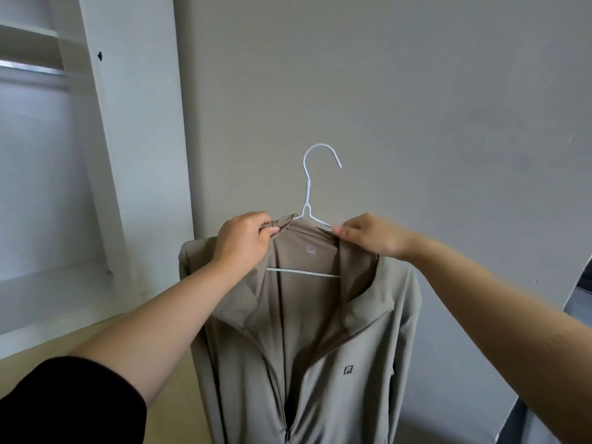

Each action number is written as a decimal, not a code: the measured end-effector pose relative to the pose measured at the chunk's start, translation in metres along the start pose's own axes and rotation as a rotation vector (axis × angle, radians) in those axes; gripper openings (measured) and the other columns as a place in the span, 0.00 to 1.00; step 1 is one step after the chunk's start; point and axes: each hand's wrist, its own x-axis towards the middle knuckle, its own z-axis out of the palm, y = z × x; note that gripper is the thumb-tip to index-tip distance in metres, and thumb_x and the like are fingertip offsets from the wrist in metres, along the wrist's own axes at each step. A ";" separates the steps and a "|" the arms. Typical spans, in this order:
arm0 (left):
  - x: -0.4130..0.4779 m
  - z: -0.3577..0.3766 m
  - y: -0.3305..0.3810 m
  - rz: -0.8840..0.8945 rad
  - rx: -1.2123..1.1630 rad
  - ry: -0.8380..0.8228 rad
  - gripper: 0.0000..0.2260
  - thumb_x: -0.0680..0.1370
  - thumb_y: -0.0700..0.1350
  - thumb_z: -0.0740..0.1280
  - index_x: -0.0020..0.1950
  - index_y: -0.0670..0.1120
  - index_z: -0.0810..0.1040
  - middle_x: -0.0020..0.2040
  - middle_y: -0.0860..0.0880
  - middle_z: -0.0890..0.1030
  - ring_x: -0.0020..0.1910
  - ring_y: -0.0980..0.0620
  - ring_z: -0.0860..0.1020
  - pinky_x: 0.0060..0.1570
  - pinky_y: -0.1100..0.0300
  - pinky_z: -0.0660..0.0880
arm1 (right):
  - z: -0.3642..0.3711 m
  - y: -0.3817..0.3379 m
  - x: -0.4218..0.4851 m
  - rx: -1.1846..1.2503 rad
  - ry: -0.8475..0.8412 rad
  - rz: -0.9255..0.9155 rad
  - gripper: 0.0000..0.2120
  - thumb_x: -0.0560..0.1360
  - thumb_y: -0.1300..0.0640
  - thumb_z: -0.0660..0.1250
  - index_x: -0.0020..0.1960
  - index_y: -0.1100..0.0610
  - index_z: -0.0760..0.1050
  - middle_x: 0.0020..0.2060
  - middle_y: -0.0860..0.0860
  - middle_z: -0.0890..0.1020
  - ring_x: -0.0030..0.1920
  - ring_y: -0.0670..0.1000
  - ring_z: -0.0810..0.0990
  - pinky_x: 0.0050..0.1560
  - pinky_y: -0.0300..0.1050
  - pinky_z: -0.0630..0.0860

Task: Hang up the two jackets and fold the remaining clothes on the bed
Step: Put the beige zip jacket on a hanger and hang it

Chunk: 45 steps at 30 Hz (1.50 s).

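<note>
Beige zip jacket (320, 331) on white wire hanger (308, 193), held up before grey wall (416, 91) beside open white wardrobe (128, 123); left hand (245, 240) gripping bunched collar, right hand (368, 233) pinching hanger shoulder

Grey wall (416, 91); white open wardrobe (105, 155) left, metal rail (32, 72) inside.

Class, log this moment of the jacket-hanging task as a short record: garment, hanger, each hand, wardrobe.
garment: beige jacket, zip partly open, small logo on the chest, draped on the hanger
hanger: white wire hanger, hook free in the air, not on any rail
left hand: left hand grips the bunched collar
right hand: right hand pinches the collar at the hanger's shoulder
wardrobe: white wardrobe at left, metal rail inside
</note>
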 end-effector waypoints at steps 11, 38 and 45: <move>0.017 -0.017 -0.030 -0.264 0.187 -0.348 0.19 0.81 0.56 0.53 0.45 0.44 0.77 0.47 0.45 0.78 0.49 0.44 0.74 0.44 0.55 0.67 | 0.016 0.024 0.017 0.036 0.609 0.036 0.13 0.77 0.62 0.63 0.34 0.61 0.68 0.29 0.55 0.70 0.37 0.59 0.70 0.35 0.47 0.62; 0.054 -0.023 0.043 -0.872 -1.036 -0.335 0.10 0.81 0.39 0.59 0.41 0.44 0.72 0.34 0.46 0.79 0.28 0.55 0.78 0.45 0.59 0.77 | 0.014 0.034 -0.015 0.016 0.740 -0.112 0.06 0.75 0.64 0.65 0.41 0.65 0.78 0.38 0.60 0.81 0.41 0.61 0.76 0.36 0.43 0.59; 0.054 -0.016 0.021 -0.365 -0.075 -0.481 0.12 0.81 0.47 0.59 0.51 0.42 0.79 0.54 0.45 0.81 0.52 0.47 0.78 0.51 0.58 0.71 | 0.006 0.037 -0.014 0.069 0.810 -0.018 0.06 0.75 0.64 0.64 0.40 0.64 0.77 0.37 0.60 0.81 0.40 0.62 0.75 0.35 0.45 0.61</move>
